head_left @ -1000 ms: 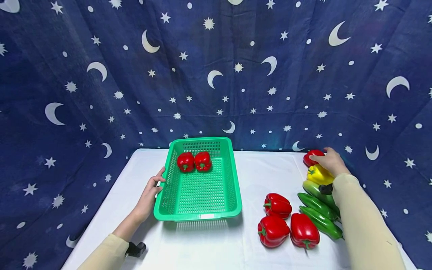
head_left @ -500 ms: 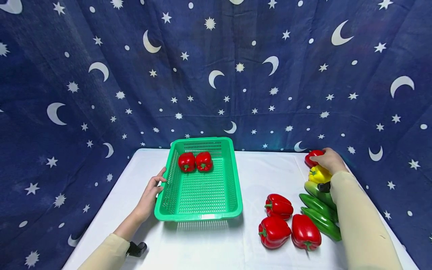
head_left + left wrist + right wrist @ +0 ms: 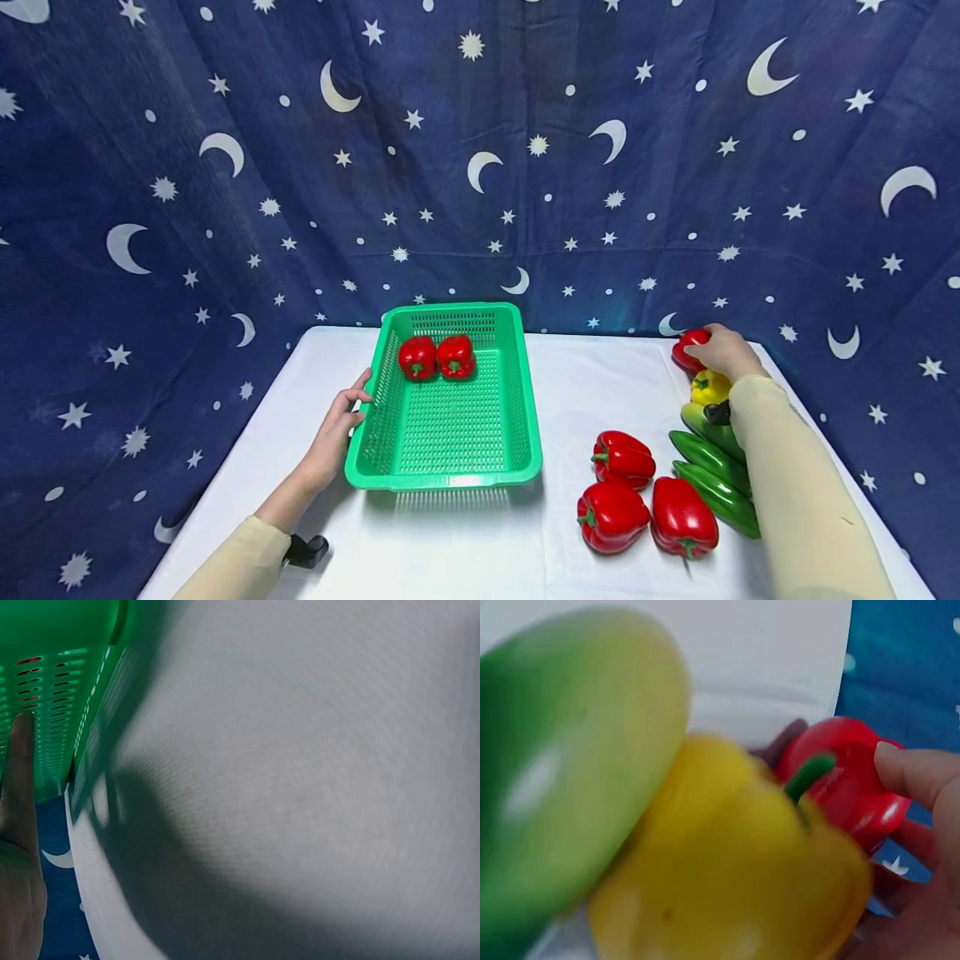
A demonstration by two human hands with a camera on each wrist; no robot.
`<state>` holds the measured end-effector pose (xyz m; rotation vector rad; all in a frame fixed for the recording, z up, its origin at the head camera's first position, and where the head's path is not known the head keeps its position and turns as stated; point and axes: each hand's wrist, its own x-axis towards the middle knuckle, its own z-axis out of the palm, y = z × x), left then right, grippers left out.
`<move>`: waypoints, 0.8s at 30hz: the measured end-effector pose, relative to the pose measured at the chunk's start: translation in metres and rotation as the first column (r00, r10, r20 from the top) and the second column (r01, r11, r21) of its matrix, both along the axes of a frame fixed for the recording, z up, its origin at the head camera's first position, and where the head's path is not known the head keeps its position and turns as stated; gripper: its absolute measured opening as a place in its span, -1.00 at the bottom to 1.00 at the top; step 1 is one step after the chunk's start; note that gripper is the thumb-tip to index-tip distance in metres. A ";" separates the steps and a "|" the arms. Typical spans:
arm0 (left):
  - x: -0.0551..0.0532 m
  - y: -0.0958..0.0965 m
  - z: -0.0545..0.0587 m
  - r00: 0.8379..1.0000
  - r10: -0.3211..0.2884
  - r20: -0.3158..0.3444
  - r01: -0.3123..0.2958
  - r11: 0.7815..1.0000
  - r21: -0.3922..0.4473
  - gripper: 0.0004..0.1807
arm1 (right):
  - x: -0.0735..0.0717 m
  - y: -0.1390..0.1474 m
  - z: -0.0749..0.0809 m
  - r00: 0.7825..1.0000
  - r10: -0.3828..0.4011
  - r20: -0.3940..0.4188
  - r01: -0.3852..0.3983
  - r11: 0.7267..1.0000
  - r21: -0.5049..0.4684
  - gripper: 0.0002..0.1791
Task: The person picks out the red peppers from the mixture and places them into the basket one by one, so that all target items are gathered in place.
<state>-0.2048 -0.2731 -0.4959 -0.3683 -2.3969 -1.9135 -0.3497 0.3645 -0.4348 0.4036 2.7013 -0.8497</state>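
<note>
At the far right corner of the table, my right hand [image 3: 729,352] grips a red bell pepper [image 3: 688,350]; the right wrist view shows the thumb [image 3: 911,769] on its side and other fingers partly hidden behind it. Just in front lies a yellow bell pepper [image 3: 708,387], close under the hand. My left hand [image 3: 330,433] holds the left rim of a green basket [image 3: 450,482], fingertips over the edge. In the left wrist view one finger [image 3: 21,765] lies along the basket's perforated wall. Two red bell peppers [image 3: 417,358] sit side by side at the back inside the basket.
Right of the basket, three red bell peppers [image 3: 612,517] lie grouped on the white table [image 3: 585,383]. Beyond them are two dark green vegetables [image 3: 716,496] and a paler green one [image 3: 697,417], partly behind my right sleeve. A starry blue curtain [image 3: 420,167] backs the table.
My right hand, with the red bell pepper in its grip, has shifted slightly left, away from the corner. The left hand and the basket hold almost still; the view drifts a little.
</note>
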 end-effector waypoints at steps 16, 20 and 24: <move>0.000 0.000 0.001 1.000 0.004 0.005 -0.004 1.000 0.009 -0.72 | -0.012 -0.063 -0.009 0.916 0.365 -0.165 -0.386 0.915 -0.117 -0.19; 0.000 0.000 0.001 1.000 0.005 0.008 -0.005 1.000 0.006 -0.72 | -0.013 -0.076 -0.009 0.915 0.365 -0.175 -0.388 0.912 -0.129 -0.15; 0.000 -0.001 0.000 1.000 0.002 0.010 -0.002 1.000 0.011 -0.72 | -0.013 -0.084 -0.004 0.951 0.287 -0.119 -0.297 0.952 -0.073 0.00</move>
